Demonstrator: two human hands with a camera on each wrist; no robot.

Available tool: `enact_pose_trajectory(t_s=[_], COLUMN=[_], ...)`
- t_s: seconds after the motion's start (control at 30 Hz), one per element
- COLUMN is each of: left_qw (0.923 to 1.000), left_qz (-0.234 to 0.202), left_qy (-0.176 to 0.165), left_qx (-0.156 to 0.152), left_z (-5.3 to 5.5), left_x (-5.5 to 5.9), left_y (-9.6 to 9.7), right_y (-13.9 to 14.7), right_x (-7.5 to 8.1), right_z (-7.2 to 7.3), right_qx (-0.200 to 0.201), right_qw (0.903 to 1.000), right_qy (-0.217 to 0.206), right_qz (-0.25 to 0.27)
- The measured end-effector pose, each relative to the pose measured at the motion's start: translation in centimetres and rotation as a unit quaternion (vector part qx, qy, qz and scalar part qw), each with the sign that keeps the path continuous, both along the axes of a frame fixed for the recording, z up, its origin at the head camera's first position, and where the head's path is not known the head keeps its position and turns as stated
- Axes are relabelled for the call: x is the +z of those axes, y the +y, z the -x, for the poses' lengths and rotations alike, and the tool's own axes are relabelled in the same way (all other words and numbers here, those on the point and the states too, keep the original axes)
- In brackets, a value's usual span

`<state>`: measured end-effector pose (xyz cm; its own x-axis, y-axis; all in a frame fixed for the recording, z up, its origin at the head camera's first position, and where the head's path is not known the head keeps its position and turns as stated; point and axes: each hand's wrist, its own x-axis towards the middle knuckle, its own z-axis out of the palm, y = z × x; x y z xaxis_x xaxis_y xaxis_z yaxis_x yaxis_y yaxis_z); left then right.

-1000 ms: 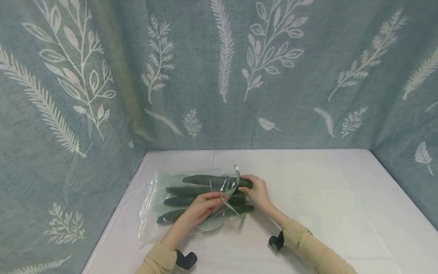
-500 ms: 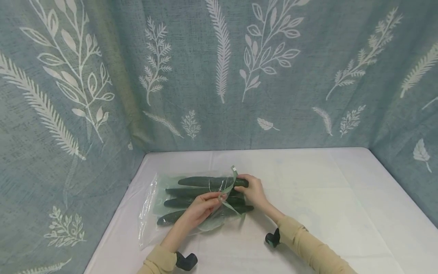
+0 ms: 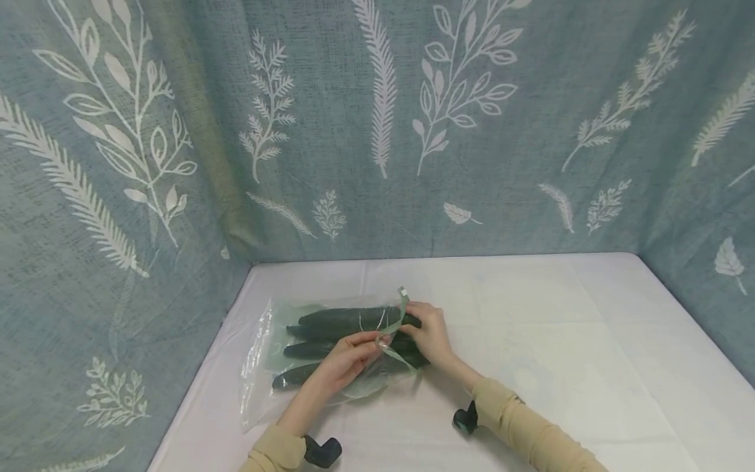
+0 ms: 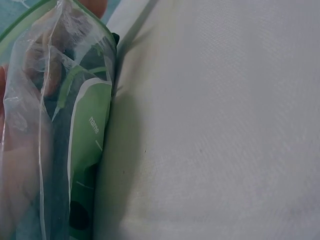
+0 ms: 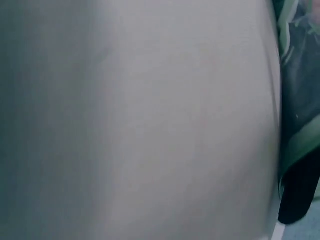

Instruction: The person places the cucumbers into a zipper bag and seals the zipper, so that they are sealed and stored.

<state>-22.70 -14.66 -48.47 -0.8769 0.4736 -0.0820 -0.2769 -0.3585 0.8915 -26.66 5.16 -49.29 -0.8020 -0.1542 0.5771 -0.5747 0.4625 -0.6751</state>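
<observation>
A clear zip bag (image 3: 255,400) with a green-edged mouth lies on the table, mouth toward the right. Several long dark-green cucumbers lie side by side in it, the front one (image 3: 293,377) nearest me. My left hand (image 3: 348,360) pinches the green strip at the mouth. My right hand (image 3: 433,335) grips the right end of the back cucumber (image 3: 336,318), most of which lies inside the bag. In the left wrist view the bag's green label (image 4: 92,125) reads "name". The right wrist view has a dark cucumber end (image 5: 299,195) poking past the green rim.
A white cloth (image 3: 548,354) covers the table. Blue-green curtains (image 3: 330,131) with white leaf prints hang behind and at both sides. A black wrist device (image 3: 322,452) sits below the left sleeve, another (image 3: 465,419) by the right sleeve.
My right hand has moved left, sliding the back cucumber further into the bag. The left hand stays at the bag's mouth, nearly still.
</observation>
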Motion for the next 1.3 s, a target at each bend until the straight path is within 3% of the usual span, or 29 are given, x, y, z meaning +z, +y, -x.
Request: enact_pose_trajectory(t_s=[0.27,0.5,0.73,1.1,1.3], left_qw=[0.9999,1.0000,0.9996,0.9994,0.9996], left_qz=[-0.005,-0.006,-0.026,-0.013,-0.008], left_qy=[-0.010,-0.003,0.000,-0.030,-0.024], left_qx=[0.001,-0.002,-0.011,0.010,0.009], left_z=[-0.2,-0.2,-0.1,-0.1,0.0], left_x=[0.3,0.5,0.3,0.3,0.4], left_y=[0.3,0.3,0.2,0.3,0.4], right_y=[-1.0,-2.0,-2.8,-1.0,-0.2], right_x=[-0.3,0.4,0.6,-0.1,0.2], right_z=[0.4,0.9,1.4,2.0,1.7], right_qx=[0.016,0.021,0.032,0.049,0.057], right_qw=[0.9997,0.9998,0.9979,0.9909,0.9910], right_qy=[-0.016,-0.001,-0.037,-0.124,-0.119], right_qz=[0.007,0.004,0.042,-0.016,-0.024])
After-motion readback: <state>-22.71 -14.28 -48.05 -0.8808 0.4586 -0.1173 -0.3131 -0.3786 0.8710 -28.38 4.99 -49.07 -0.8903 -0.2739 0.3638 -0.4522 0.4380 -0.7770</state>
